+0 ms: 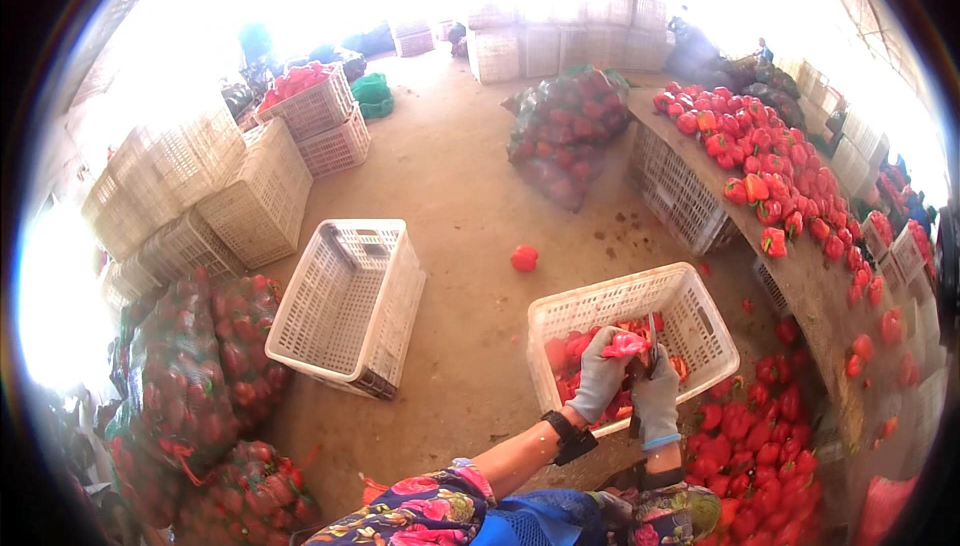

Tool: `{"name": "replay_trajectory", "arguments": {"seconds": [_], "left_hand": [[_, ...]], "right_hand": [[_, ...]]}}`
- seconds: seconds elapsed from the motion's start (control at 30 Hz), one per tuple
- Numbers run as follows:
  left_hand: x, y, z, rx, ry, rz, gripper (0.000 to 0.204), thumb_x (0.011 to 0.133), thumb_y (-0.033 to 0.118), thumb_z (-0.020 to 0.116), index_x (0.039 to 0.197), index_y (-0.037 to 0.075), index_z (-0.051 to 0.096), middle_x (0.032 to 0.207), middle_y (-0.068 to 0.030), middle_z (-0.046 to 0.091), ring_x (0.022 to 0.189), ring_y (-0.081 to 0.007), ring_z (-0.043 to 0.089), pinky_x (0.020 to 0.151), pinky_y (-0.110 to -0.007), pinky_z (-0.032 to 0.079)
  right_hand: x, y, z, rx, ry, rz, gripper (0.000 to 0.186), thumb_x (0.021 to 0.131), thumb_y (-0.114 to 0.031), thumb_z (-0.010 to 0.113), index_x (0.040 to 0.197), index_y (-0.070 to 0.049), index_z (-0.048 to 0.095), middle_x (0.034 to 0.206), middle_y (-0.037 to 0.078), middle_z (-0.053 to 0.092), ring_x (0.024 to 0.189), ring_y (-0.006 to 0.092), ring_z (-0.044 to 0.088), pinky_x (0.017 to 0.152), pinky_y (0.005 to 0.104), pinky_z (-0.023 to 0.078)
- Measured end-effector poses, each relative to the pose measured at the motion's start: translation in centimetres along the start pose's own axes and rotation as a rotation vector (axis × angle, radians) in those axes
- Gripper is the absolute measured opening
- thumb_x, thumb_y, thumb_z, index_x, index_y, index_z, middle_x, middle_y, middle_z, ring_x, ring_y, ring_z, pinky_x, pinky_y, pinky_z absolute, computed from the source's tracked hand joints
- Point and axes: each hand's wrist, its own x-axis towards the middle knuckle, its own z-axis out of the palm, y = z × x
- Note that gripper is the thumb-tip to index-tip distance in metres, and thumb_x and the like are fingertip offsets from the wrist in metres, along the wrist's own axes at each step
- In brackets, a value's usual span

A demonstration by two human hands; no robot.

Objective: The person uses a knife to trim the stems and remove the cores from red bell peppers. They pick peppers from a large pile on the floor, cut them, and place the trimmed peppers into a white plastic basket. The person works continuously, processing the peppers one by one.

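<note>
Over a white plastic crate [712, 331], both my hands work in grey gloves. My left hand [598, 378] is closed around a red bell pepper [626, 344], which looks partly cut. Close beside it, my right hand [657, 404] grips a knife [653, 330], its narrow blade pointing up along the pepper's right side. Red pepper pieces [566, 354] lie in the crate below, partly hidden by my hands. A dark watch-like band [568, 436] circles my left wrist.
Loose red peppers [755, 451] are heaped to my right; more cover a long table [720, 171]. An empty white crate [338, 291] stands left, near filled mesh sacks [180, 376]. One pepper [524, 258] lies on the floor. Another mesh sack [570, 136] stands ahead, stacked crates [265, 186] far left.
</note>
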Motion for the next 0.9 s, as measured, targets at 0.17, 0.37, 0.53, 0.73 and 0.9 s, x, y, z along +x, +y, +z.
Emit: {"name": "replay_trajectory", "arguments": {"seconds": [0.17,0.37,0.53,0.73,0.9], "left_hand": [[0.0,2.3,3.0,0.327,-0.053,0.396,0.013,0.079,-0.002,0.066,0.089,0.002,0.059,0.085,-0.008,0.061,0.077,-0.0139,0.057,0.07,-0.03,0.049],[3.8,-1.2,1.2,0.037,-0.083,-0.152,0.014,0.085,0.004,0.066,0.098,0.003,0.062,0.086,-0.0007,0.065,0.08,-0.0083,0.056,0.072,-0.027,0.048],[6.9,-3.1,-0.3,0.145,-0.05,0.026,0.02,0.083,0.004,0.066,0.104,0.005,0.063,0.087,-0.0092,0.066,0.081,-0.0168,0.061,0.073,-0.03,0.048],[4.3,-5.6,-3.7,0.764,-0.232,0.173,0.03,0.08,0.016,0.068,0.107,0.005,0.061,0.107,-0.0191,0.063,0.102,-0.0325,0.06,0.086,-0.041,0.047],[-0.9,-4.8,-2.4,0.724,-0.65,0.03,0.031,0.081,0.016,0.065,0.109,0.005,0.061,0.106,-0.0187,0.063,0.102,-0.0324,0.061,0.086,-0.04,0.048]], "right_hand": [[2.1,6.4,-0.6,0.018,0.303,-0.07,0.016,0.086,-0.015,0.068,0.096,-0.006,0.058,0.076,0.004,0.063,0.058,0.0163,0.057,0.051,0.0261,0.046],[-0.5,-3.4,-4.5,0.678,0.134,0.404,0.013,0.087,-0.011,0.061,0.099,-0.008,0.059,0.068,0.002,0.059,0.048,0.0082,0.05,0.042,0.0215,0.04],[-4.1,-5.4,-11.2,0.283,0.331,0.193,0.023,0.088,-0.007,0.058,0.111,-0.007,0.058,0.082,0.001,0.058,0.057,0.0045,0.047,0.049,0.0198,0.039],[-18.7,0.9,-29.8,-0.859,0.68,0.196,0.035,0.086,-0.008,0.058,0.121,-0.004,0.052,0.103,0.013,0.063,0.089,0.0185,0.06,0.074,0.0312,0.049],[-31.7,-0.6,-37.8,-1.133,0.864,0.466,0.035,0.088,-0.012,0.056,0.123,-0.006,0.053,0.102,0.009,0.063,0.082,0.0165,0.061,0.066,0.0292,0.048]]}}
